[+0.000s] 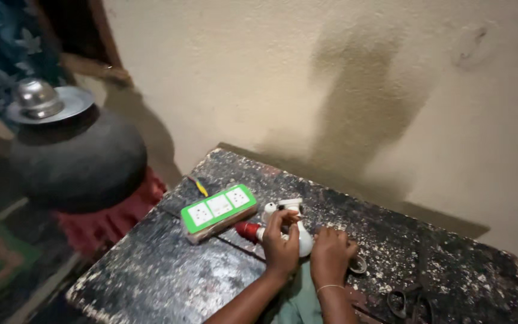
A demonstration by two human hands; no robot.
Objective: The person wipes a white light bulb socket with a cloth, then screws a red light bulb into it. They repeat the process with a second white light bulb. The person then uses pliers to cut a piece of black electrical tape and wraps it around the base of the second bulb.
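A: We grip the white plastic lamp fitting with its red end (277,231) in our left hand (281,246), mid-bench; our right hand (331,255) lies curled beside it, its hold unclear.

B: It may roll against the green-and-white socket strip (218,212). Beyond, the speckled dark bench (151,270) runs bare to its far edge at the wall.

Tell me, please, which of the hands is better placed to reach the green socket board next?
Probably the left hand. It grips the white bulb on the side nearer the green socket board, which lies just to its left. The right hand rests on the table, farther off.
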